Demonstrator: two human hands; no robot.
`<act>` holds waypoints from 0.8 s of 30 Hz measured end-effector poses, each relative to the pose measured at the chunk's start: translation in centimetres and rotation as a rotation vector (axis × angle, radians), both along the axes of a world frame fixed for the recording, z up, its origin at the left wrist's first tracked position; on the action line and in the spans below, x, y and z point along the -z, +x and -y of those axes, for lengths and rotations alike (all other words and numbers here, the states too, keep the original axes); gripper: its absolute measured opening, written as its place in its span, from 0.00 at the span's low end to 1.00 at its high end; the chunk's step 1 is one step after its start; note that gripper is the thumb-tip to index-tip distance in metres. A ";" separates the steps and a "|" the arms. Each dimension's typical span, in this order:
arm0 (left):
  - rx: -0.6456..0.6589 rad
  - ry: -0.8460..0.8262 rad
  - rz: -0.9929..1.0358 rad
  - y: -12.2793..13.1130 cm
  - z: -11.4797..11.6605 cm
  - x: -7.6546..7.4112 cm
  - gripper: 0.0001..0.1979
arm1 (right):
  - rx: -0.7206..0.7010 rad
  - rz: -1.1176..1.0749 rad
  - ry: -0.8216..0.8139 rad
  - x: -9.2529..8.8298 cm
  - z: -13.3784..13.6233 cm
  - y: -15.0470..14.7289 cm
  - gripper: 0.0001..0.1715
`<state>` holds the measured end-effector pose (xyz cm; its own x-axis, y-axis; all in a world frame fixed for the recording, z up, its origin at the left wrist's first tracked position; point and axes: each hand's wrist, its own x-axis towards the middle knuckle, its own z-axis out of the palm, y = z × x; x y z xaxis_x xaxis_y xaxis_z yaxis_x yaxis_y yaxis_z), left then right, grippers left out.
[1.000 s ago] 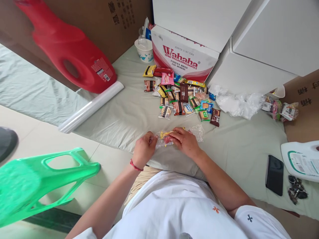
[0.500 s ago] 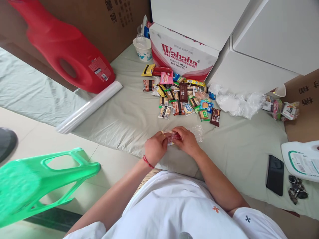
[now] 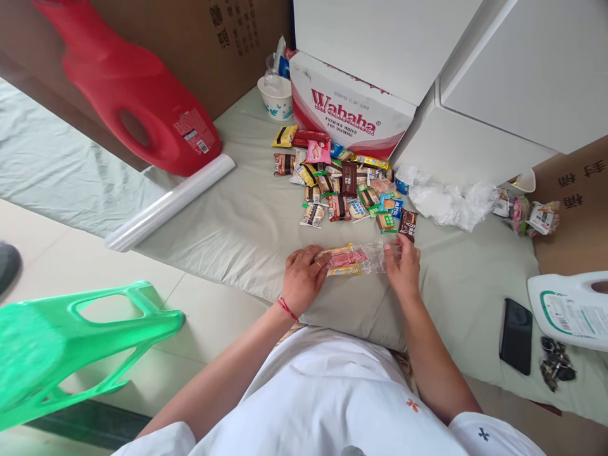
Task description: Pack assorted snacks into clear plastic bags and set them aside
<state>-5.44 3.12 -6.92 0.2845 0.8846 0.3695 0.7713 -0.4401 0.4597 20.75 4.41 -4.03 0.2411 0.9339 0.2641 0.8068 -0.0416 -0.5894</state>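
Note:
A clear plastic bag [image 3: 375, 259] lies on the sheet in front of me, holding a red-wrapped stick snack and yellow-wrapped ones. My left hand [image 3: 304, 273] grips the bag's left end, its fingers curled over the edge. At the other end, my right hand [image 3: 405, 269] has its thumb at the bag's edge. Its thumb and fingers are apart, and the fingertips are beside a brown cocoa snack packet [image 3: 408, 223]. Beyond the bag lies a loose pile of small wrapped snacks [image 3: 349, 178], among them sandwich biscuits, a pink packet and a blue packet.
A Wahaha carton [image 3: 346, 111] stands behind the pile, beside a paper cup [image 3: 275, 101]. Crumpled clear plastic [image 3: 451, 199] lies to the right, with a phone [image 3: 516, 335] nearer me. On the left are a red jug [image 3: 142, 95], a plastic roll [image 3: 171, 202] and a green stool [image 3: 95, 342].
My right hand has moved right, from the middle of the bag to its right end. The red and yellow snacks inside now show more fully. My left hand stays at the left end.

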 end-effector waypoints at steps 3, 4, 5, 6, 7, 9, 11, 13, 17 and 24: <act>-0.009 -0.014 -0.004 0.0 0.0 0.1 0.16 | 0.012 0.079 -0.169 0.7 -0.4 1.2 0.38; -0.012 -0.017 -0.005 0.0 0.0 0.1 0.16 | -0.014 0.070 -0.216 0.8 -0.6 1.1 0.37; -0.011 -0.022 -0.005 0.0 0.0 0.1 0.16 | -0.044 0.041 -0.250 0.9 -0.9 0.9 0.33; -0.009 -0.028 -0.004 0.1 0.0 0.0 0.17 | -0.072 -0.009 -0.268 0.9 -1.1 0.6 0.30; -0.008 -0.034 -0.001 0.1 0.0 0.0 0.17 | -0.094 -0.079 -0.269 0.8 -1.4 0.3 0.27; -0.009 -0.047 0.010 0.1 0.1 -0.1 0.17 | -0.110 -0.250 -0.226 0.5 -1.7 -0.2 0.24; -0.009 -0.055 0.024 0.2 0.2 -0.1 0.17 | -0.085 -0.399 -0.168 0.2 -1.9 -0.3 0.24; -0.006 -0.054 0.031 0.2 0.2 -0.1 0.17 | -0.045 -0.492 -0.167 0.0 -1.8 -0.3 0.25; -0.014 -0.061 0.025 0.2 0.2 -0.2 0.17 | -0.044 -0.545 -0.330 0.0 -1.7 0.0 0.27; -0.039 -0.019 -0.046 1.1 0.9 -0.3 0.14 | 0.025 -0.436 -0.153 -1.8 -2.4 -2.8 0.19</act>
<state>-4.31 2.22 -6.57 0.2659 0.9019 0.3403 0.8080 -0.4011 0.4316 17.93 6.76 -2.19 0.3215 0.9469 -0.0077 0.4827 -0.1709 -0.8589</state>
